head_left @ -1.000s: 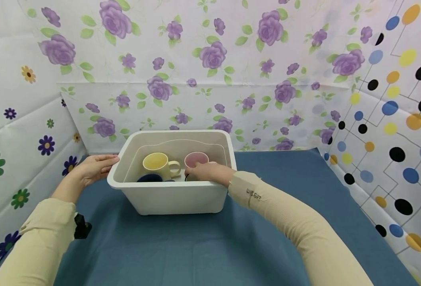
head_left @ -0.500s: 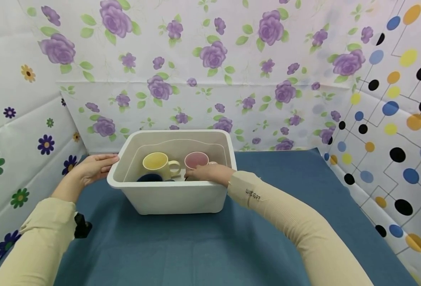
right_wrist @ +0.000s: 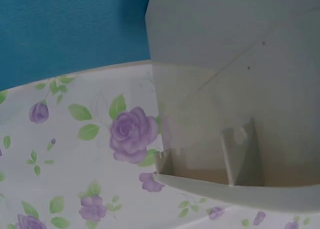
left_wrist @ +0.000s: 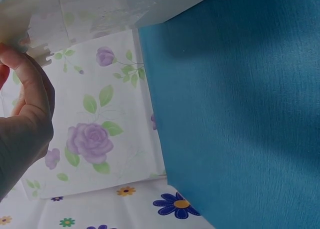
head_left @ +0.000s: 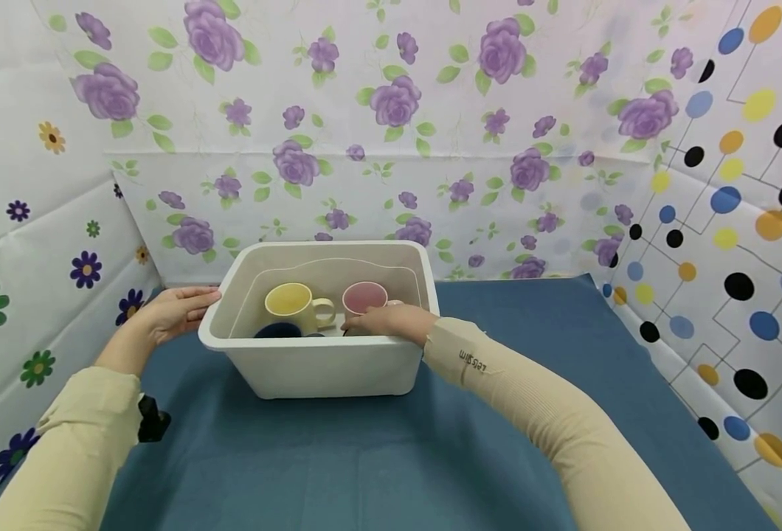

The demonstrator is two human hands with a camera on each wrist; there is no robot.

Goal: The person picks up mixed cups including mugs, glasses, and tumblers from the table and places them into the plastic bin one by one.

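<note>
A white plastic bin (head_left: 324,369) holds several mugs. At its left end, my left hand (head_left: 172,313) grips the rim between thumb and fingers; the left wrist view shows the curled fingers (left_wrist: 32,81) at the bin's edge. My right hand (head_left: 391,321) reaches over the right front rim, its fingers bent down round a dark-rimmed cup, most of which is hidden by the hand and the front wall. Behind that hand stands a pink mug (head_left: 364,293). A yellow mug (head_left: 288,301) with its handle to the right stands left of it, and a dark blue mug (head_left: 278,330) sits in front.
A blue cloth (head_left: 364,457) covers the table under and around the bin. Flowered sheeting (head_left: 391,199) rises close behind it, with more sheeting at the left and a dotted sheet (head_left: 729,295) at the right. A small black device (head_left: 153,420) sits at the left wrist.
The right thumb and fingers have come together and settled slightly lower over the dark-rimmed cup, now covering its rim more. The left hand and bin stay put.
</note>
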